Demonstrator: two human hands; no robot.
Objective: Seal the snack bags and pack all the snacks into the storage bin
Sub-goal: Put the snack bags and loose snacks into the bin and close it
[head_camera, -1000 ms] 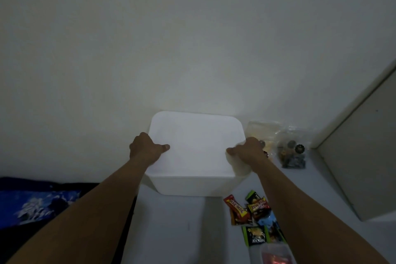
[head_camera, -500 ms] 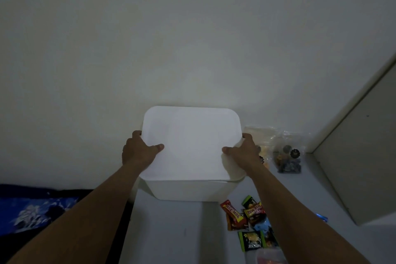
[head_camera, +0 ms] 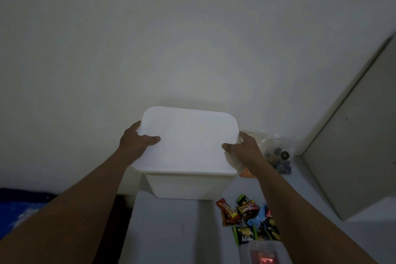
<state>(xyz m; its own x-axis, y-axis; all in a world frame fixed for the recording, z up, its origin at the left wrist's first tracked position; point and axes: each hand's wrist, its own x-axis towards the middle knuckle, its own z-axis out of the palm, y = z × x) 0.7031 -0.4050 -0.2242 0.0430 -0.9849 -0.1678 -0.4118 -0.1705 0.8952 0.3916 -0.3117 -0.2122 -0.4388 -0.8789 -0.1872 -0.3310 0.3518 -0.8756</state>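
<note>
- Storage bin (head_camera: 188,186): one, white, standing on the surface at the far edge, close to the wall.
- Lid (head_camera: 188,141): one, white, with rounded corners, lying over the bin top and overhanging it. Whether it is seated cannot be told.
- Left hand (head_camera: 137,141): its grip is closed on the lid's left edge, thumb on top and fingers wrapped round the rim.
- Right hand (head_camera: 244,152): its grip is closed on the lid's right edge in the same way, thumb on top.
- Snack packets (head_camera: 246,214): one loose, overlapping pile in red, green and blue wrappers, outside the bin, near its front right corner. At least six show; the right forearm hides part of the pile, so the exact count cannot be told.
- Clear bags (head_camera: 276,152): apparently two, crumpled, right of the bin beyond the right hand, one holding dark round pieces.
- Clear container (head_camera: 265,253): one, at the lower frame edge, with something red inside.
- Surface (head_camera: 171,231): pale grey and plain.
- Room: dim, with a bare pale wall (head_camera: 171,38), a light panel (head_camera: 353,146) on the right and a blue cloth (head_camera: 21,206) low on the left.
</note>
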